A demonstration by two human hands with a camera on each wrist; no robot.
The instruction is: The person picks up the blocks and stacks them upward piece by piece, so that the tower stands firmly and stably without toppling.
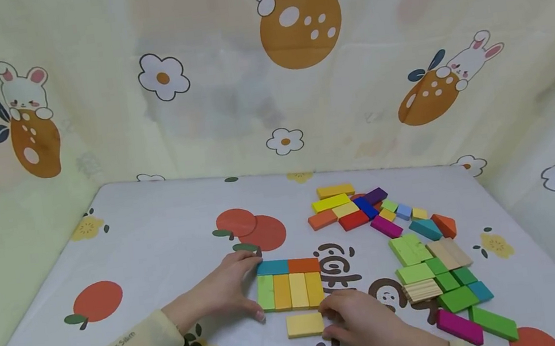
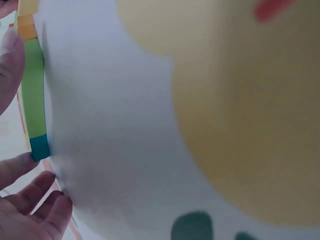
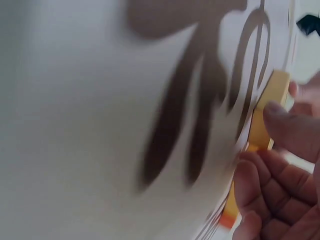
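Flat coloured blocks lie in a compact rectangle: a teal block and an orange-red block across the far side, with a light green block and several yellow ones upright below them. My left hand rests along its left side, fingers extended. In the left wrist view, a fingertip meets the teal block and the thumb is beside the green one. A loose pale yellow block lies just in front of the rectangle. My right hand pinches its right end between thumb and curled fingers.
At the back right lies a loose group of blocks, including a red block and a purple one. Further right are green blocks, plain wood blocks and a magenta block. A printed cloth covers the table.
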